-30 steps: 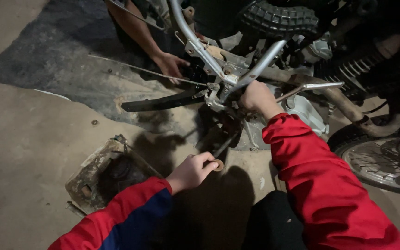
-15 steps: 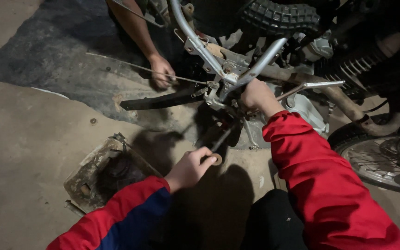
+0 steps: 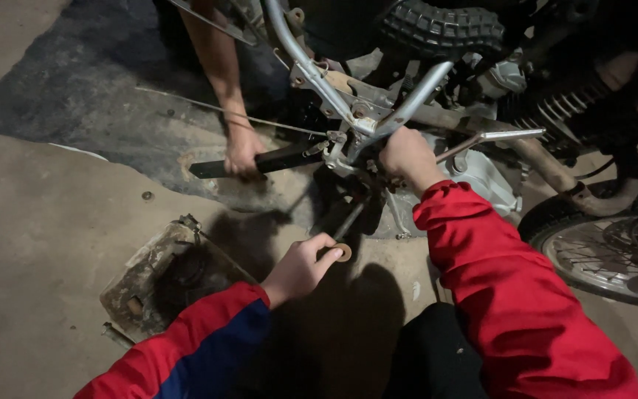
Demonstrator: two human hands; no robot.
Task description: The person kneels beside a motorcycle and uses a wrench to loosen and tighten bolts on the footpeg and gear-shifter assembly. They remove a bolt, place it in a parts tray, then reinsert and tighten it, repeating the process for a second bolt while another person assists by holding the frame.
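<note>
Gripping the long rod (image 3: 348,222) by its washered end, your left hand (image 3: 300,267) holds it angled up under the motorcycle frame (image 3: 356,111). Your right hand (image 3: 406,154) closes on the frame joint. The rod looks partly in; its upper end is hidden in shadow.

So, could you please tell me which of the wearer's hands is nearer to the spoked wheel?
Right. The right hand is up at the motorcycle frame, closer to the spoked wheel; the left hand holds a rod-like tool lower down, farther off.
</note>
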